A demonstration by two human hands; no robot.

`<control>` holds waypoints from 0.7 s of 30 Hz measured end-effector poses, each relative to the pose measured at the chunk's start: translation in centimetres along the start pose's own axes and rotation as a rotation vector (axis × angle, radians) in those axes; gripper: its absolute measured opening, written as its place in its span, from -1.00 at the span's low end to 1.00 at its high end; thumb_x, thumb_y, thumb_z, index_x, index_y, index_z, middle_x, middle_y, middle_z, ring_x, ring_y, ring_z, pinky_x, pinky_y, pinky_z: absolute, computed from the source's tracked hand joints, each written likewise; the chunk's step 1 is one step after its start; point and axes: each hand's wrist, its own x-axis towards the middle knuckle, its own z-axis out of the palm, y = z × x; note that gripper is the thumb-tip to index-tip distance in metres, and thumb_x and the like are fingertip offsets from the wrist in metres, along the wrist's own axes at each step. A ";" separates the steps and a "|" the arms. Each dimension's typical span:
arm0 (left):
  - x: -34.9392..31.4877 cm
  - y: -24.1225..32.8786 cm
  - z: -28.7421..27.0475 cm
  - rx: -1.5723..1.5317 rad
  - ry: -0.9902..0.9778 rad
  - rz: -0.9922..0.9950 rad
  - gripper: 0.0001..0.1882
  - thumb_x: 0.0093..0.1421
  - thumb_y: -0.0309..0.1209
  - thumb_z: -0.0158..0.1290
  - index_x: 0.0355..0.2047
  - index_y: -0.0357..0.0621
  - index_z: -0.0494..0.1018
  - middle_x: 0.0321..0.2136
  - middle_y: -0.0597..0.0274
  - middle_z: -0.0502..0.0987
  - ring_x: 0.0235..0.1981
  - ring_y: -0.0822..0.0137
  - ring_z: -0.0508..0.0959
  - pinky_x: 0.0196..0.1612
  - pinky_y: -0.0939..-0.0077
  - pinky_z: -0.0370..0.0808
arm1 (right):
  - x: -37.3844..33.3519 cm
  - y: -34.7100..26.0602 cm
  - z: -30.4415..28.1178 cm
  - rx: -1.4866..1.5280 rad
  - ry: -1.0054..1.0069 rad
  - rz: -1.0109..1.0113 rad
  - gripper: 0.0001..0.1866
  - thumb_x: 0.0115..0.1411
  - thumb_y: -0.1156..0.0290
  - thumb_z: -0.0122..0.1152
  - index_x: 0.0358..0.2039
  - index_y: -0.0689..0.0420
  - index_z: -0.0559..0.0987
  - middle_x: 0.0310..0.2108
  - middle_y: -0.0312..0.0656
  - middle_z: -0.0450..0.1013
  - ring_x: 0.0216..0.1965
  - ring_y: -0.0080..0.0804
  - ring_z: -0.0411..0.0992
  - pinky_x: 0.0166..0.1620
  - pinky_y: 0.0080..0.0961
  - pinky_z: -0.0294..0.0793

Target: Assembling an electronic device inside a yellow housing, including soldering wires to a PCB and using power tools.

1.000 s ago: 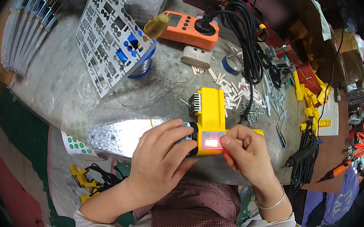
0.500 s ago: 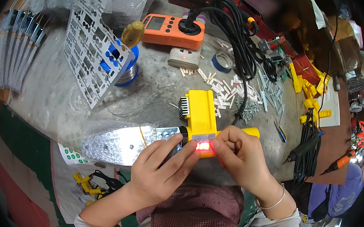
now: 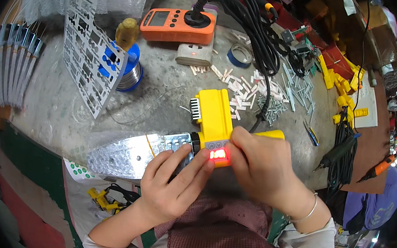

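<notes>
A yellow corded power tool (image 3: 215, 113) lies on the bench in front of me, its small display (image 3: 219, 154) glowing red under a row of round grey buttons. From its left side runs a flat metal blade (image 3: 123, 157), wrapped in bubble wrap with a rubber band around it. My left hand (image 3: 165, 192) holds the tool where blade and body meet, with fingertips at the display's left edge. On the right, my right hand (image 3: 270, 171) is closed, its thumb and curled fingers against the body beside the display and buttons. Whether its fingertips pinch anything small is hidden.
An orange meter (image 3: 178, 25) with a black plug stands behind, near a solder spool (image 3: 131, 77) and an upright perforated plate (image 3: 92, 56). Loose white pieces (image 3: 244, 92), screws (image 3: 271, 112) and a tape roll (image 3: 240, 55) lie beyond the tool. A soldering iron (image 3: 339, 154) rests at right.
My right hand has turned and risen toward the buttons, its fingers now covering more of the tool's right side. My left hand keeps its hold. The whole view has shifted slightly.
</notes>
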 end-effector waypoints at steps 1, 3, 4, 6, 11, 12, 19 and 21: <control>-0.1 0.0 0.1 0.016 0.015 0.006 -0.63 -0.15 -0.54 0.18 -0.22 -0.16 0.59 -0.15 0.18 0.59 -0.09 0.08 0.51 -0.13 0.25 0.46 | 0.2 0.2 -0.3 -0.059 -0.020 0.001 -0.84 0.15 0.40 0.14 -0.51 0.13 0.38 -0.67 -0.15 0.40 -0.60 -0.08 0.45 -0.54 -0.21 0.39; 0.1 0.1 0.0 0.014 -0.004 0.009 -0.61 -0.15 -0.55 0.18 -0.21 -0.17 0.59 -0.14 0.17 0.59 -0.10 0.08 0.51 -0.12 0.25 0.46 | 0.8 1.2 -0.8 -0.106 -0.033 0.010 -0.84 0.14 0.39 0.16 -0.50 0.12 0.40 -0.65 -0.14 0.40 -0.58 -0.07 0.45 -0.50 -0.20 0.40; 0.1 0.1 -0.1 0.016 -0.013 0.004 -0.60 -0.16 -0.56 0.18 -0.20 -0.18 0.59 -0.14 0.17 0.59 -0.10 0.07 0.51 -0.12 0.24 0.46 | 1.2 2.0 -0.9 -0.108 0.050 -0.062 -0.83 0.14 0.35 0.17 -0.49 0.12 0.42 -0.62 -0.12 0.41 -0.54 -0.07 0.46 -0.45 -0.18 0.41; 0.2 0.1 -0.2 0.009 -0.029 0.005 -0.57 -0.17 -0.57 0.17 -0.19 -0.18 0.58 -0.13 0.16 0.58 -0.11 0.07 0.51 -0.11 0.24 0.46 | 1.5 3.1 -1.2 -0.012 0.057 -0.093 -0.73 0.13 0.18 0.21 -0.44 0.15 0.48 -0.52 -0.07 0.47 -0.43 -0.08 0.48 -0.32 -0.16 0.42; 0.4 0.3 -0.2 -0.005 -0.056 0.005 -0.51 -0.21 -0.62 0.13 -0.14 -0.20 0.56 -0.10 0.13 0.57 -0.13 0.06 0.51 -0.11 0.25 0.45 | 2.8 3.4 -2.1 0.187 -0.326 0.116 -0.64 0.14 0.12 0.26 -0.44 0.20 0.48 -0.56 -0.13 0.45 -0.50 -0.17 0.44 -0.39 -0.33 0.38; 0.3 0.4 -0.1 -0.013 -0.049 -0.008 -0.49 -0.22 -0.63 0.12 -0.13 -0.20 0.56 -0.10 0.12 0.56 -0.14 0.06 0.51 -0.11 0.26 0.45 | 3.1 3.5 -2.3 0.227 -0.439 0.168 -0.61 0.14 0.09 0.27 -0.44 0.20 0.48 -0.55 -0.13 0.47 -0.50 -0.18 0.45 -0.40 -0.35 0.38; 0.8 0.3 -0.7 -0.095 -0.054 -0.046 -0.49 -0.20 -0.67 0.14 -0.12 -0.22 0.54 -0.12 0.06 0.55 -0.18 0.06 0.54 -0.14 0.31 0.47 | 3.1 3.7 -2.1 0.224 -0.430 0.152 -0.61 0.14 0.08 0.27 -0.45 0.20 0.50 -0.57 -0.12 0.46 -0.54 -0.23 0.43 -0.43 -0.36 0.37; 1.2 0.2 -1.1 -0.134 -0.062 -0.091 -0.51 -0.17 -0.66 0.16 -0.12 -0.23 0.54 -0.13 0.03 0.55 -0.19 0.06 0.55 -0.15 0.32 0.48 | 3.0 3.8 -2.0 0.238 -0.424 0.164 -0.61 0.14 0.08 0.27 -0.46 0.20 0.50 -0.57 -0.12 0.46 -0.54 -0.24 0.43 -0.43 -0.36 0.36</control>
